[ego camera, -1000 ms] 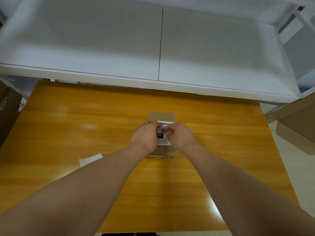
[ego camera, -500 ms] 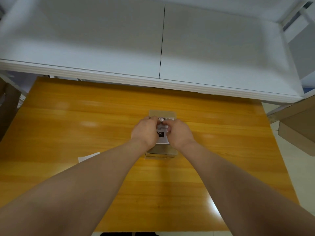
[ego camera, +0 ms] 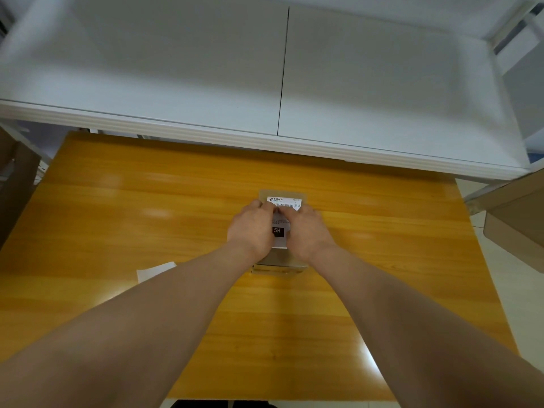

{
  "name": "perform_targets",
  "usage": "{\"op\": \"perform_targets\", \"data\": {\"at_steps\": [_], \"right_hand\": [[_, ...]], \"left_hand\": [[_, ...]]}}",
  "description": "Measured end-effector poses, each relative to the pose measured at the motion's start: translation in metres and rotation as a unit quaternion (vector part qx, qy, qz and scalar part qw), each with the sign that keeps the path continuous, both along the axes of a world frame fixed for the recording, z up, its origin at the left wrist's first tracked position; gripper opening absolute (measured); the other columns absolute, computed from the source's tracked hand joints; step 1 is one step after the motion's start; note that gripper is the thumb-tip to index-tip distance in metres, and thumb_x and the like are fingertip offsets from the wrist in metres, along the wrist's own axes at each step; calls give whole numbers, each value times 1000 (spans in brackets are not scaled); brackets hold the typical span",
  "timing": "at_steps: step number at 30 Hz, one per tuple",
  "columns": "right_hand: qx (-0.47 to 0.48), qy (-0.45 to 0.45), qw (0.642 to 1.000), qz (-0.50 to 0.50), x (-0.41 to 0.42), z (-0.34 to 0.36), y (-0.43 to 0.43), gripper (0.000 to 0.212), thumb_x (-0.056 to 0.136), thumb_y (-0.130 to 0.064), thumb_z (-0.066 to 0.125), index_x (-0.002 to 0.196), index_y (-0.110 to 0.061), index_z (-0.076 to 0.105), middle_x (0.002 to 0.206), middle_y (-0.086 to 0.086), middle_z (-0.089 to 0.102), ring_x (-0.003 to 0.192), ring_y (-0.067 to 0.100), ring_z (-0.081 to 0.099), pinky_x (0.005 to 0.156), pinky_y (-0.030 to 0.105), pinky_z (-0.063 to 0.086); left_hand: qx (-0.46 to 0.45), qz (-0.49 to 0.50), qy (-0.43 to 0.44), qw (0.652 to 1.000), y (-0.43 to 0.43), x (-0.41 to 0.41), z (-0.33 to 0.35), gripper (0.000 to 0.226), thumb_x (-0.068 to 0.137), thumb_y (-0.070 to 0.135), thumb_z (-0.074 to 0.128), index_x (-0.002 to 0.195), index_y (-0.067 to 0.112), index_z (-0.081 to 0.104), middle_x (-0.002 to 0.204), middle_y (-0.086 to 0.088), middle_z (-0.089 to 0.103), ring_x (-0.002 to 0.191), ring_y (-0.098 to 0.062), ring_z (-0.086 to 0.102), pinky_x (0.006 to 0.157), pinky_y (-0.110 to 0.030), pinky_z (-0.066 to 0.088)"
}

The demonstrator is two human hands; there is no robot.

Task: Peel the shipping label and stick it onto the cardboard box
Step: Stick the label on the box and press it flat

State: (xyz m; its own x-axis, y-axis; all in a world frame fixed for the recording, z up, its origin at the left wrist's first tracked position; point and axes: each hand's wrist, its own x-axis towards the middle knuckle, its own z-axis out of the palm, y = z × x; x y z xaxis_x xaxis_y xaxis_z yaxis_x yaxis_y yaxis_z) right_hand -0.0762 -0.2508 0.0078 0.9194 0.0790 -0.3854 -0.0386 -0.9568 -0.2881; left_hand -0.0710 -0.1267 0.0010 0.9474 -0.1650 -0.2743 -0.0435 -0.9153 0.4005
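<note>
Both hands sit side by side at frame centre, fingers curled down onto the shipping label [ego camera: 283, 214]. The left hand [ego camera: 252, 228] covers the label's left edge and the right hand [ego camera: 306, 229] its right edge, with the fingertips [ego camera: 266, 205] meeting near the barcode strip. Both are pressing flat on the label, fingers together, not pinching or lifting anything.

The label lies on top of the cardboard box [ego camera: 282, 257], directly under and between the hands. The box stands on the table just right of centre; its far edge shows above the fingers and its near side below the wrists.

The table [ego camera: 147, 219] is glossy orange-yellow wood grain with light glare patches. A white paper piece [ego camera: 154, 270] lies flat on it at left centre, well apart from the box. A white shelf [ego camera: 206, 83] spans the upper frame, with a seam down its middle. Brown cardboard [ego camera: 515, 231] shows at the right edge and more at the left edge.

The label is white, with a red logo and barcode near the top and a black block reading "5H" lower down. Smaller print is unreadable.
</note>
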Motion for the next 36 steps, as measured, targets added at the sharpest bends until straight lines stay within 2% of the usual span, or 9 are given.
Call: {"op": "perform_targets", "data": {"at_steps": [6,16,22,30,33,36], "right_hand": [[-4,22,1000,-2,0,-1,1,70,92,-8,55,153,-29,28,140,14,41,126,32,40,104,40,43],[0,73,997,-4,9,-1,4,82,90,-8,61,156,-34,18,140,15,40,124,34,48,99,44,51],[-2,98,995,-9,13,0,7,87,91,-17,63,156,-38,10,146,15,37,123,35,52,97,43,52],[6,118,993,-26,15,2,8,93,89,-22,65,158,-31,3,145,16,46,123,33,53,96,40,53],[7,101,995,-23,13,0,7,90,90,-18,63,159,-31,4,143,16,47,118,32,56,86,35,51],[16,75,997,-14,9,0,3,83,92,-15,61,157,-33,14,134,12,57,110,30,60,75,32,48]], "left_hand": [[5,-12,18,1000,-3,-2,2,61,84,7,62,141,14,41,129,-11,48,116,-30,52,92,-39,50],[-10,-10,68,998,-4,1,2,76,85,11,65,149,14,25,138,-13,45,125,-32,44,101,-42,44],[-13,-12,102,995,-4,7,4,86,86,16,65,154,15,12,147,-14,38,133,-34,38,107,-44,40],[-5,2,117,993,-6,11,5,88,85,21,66,154,18,13,146,-14,40,134,-34,39,107,-47,39],[52,-23,93,994,-9,10,6,87,83,32,68,153,21,17,143,-13,43,132,-33,42,106,-48,33],[82,-48,74,993,-12,8,7,81,85,34,65,152,21,21,140,-12,46,129,-32,44,105,-44,32]]}}
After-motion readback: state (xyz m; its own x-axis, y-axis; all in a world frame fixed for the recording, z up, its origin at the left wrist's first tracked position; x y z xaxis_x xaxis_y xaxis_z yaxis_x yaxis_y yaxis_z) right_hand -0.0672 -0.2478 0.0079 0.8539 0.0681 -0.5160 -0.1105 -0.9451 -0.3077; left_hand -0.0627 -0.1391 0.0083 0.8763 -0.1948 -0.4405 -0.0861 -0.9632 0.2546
